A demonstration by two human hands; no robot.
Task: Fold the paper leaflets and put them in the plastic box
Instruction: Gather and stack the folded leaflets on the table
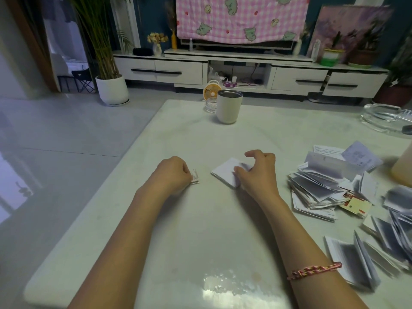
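White paper first: white leaflet [225, 171], folded down to a near-square, flat on the table [200, 230] at 12 o'clock of the bare tabletop. Sits corner-on to the viewer, so no clear long axis to call. Right hand [256, 172] at its 3 o'clock corner, fingers curled, thumb and fingertips nipping that edge, index finger lifted clear. Left hand [172, 172] apart at 9 o'clock of the sheet, not touching it, curled tight round a smaller folded slip [195, 176] with only the printed end poking out at 3 o'clock of the fist. Loose pile of leaflets [316, 186] at 3 o'clock of the right hand, near but not touching. Plastic box not surely in view: pale tan shape [401, 168] cut off by the frame edge at 3 o'clock, possibly it, cannot tell. Probably a right-hand job next, being the nearer hand: press the crease, then carry toward 3 o'clock, over the pile.
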